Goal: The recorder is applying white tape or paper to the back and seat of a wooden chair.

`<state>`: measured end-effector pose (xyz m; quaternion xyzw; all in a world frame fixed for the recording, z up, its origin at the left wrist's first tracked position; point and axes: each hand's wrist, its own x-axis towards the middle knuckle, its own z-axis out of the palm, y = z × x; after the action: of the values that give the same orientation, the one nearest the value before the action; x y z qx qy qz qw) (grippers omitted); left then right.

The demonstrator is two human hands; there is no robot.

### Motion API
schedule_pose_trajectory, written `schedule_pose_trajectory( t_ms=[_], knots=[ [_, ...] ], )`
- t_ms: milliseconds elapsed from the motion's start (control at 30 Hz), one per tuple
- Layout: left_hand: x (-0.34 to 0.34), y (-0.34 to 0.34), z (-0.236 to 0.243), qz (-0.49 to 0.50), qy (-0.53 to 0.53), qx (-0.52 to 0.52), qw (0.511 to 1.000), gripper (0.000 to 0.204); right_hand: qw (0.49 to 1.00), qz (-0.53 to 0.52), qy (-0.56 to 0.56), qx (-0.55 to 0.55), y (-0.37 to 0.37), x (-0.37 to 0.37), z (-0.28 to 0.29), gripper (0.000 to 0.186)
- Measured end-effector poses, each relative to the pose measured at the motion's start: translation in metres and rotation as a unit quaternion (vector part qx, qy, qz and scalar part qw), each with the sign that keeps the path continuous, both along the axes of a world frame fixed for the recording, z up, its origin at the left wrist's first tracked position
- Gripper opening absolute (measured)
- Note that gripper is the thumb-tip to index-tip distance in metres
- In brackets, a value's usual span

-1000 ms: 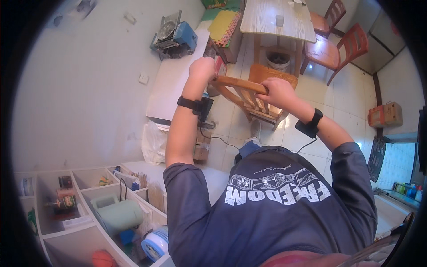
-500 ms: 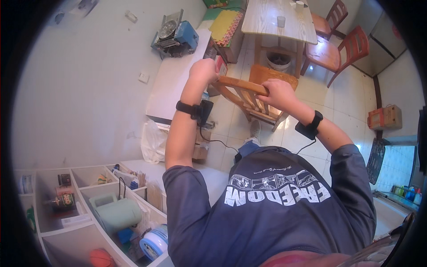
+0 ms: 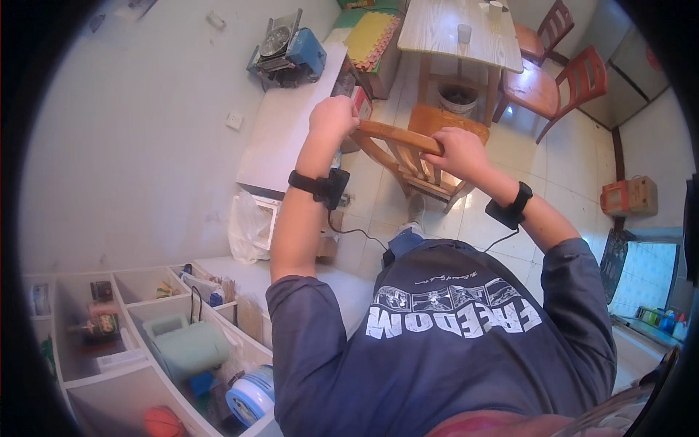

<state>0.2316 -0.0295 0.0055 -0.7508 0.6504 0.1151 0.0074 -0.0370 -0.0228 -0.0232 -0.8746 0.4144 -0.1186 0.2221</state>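
Both of my hands grip the top rail of a wooden chair [image 3: 399, 136] that stands upright in front of me, its slatted back toward me. My left hand [image 3: 335, 116] is closed round the rail's left end. Round the right end of the same rail my right hand [image 3: 459, 153] is closed, its thumb on the near side. The chair's orange-brown seat points away from me, toward a pale wood-grain table [image 3: 466, 47]. Each wrist wears a black strap with a small dark box and a cable.
A clear cup [image 3: 464, 33] stands on the table, with a bucket [image 3: 457, 98] beneath. Two more wooden chairs [image 3: 571, 91] are at its right. Along the left wall runs a white cabinet [image 3: 284, 138] carrying a blue machine [image 3: 291, 54]. A white cubby shelf [image 3: 124, 379] is at lower left.
The view has shifted very slightly, moving the surroundings a little in the picture. My hands keep the same hold on the chair's top rail, and the chair has barely moved.
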Motion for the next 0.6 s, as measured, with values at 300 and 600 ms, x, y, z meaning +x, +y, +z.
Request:
schedule_pose_trajectory(
  t_ms=[300, 600],
  knots=[
    [0.0004, 0.0047, 0.0049, -0.051, -0.018, -0.016, 0.998, 0.011, 1.000, 0.010, -0.015, -0.007, -0.0014, 0.0025, -0.0026, 0.032],
    [0.0040, 0.0064, 0.0053, 0.004, -0.002, -0.002, 1.000, 0.011, 1.000, 0.002, 0.003, 0.006, -0.0008, 0.0030, -0.0026, 0.033]
  ],
)
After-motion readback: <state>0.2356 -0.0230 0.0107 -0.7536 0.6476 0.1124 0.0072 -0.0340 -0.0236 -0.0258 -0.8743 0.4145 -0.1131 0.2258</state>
